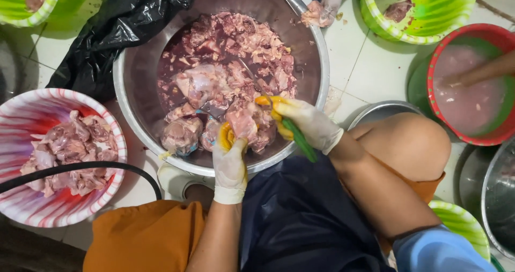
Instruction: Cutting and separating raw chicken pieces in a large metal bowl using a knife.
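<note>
A big steel basin (134, 73) on the tiled floor holds many raw meat pieces (225, 73) in dark red liquid. My left hand (229, 162), in a stained white glove, grips a pink meat piece (242, 123) at the basin's near rim. My right hand (306, 123), also gloved, holds a knife with a green handle (298, 138) against that piece; the blade is hidden by my fingers and the meat.
A red-and-white striped bowl (115, 138) of meat pieces sits at the left, with a black hose (80, 167) across it. A black plastic bag (118, 31) lies behind. Green bowls (424, 15), a red basin of cloudy water (466, 138) and another person's gloved hands (324, 6) are around.
</note>
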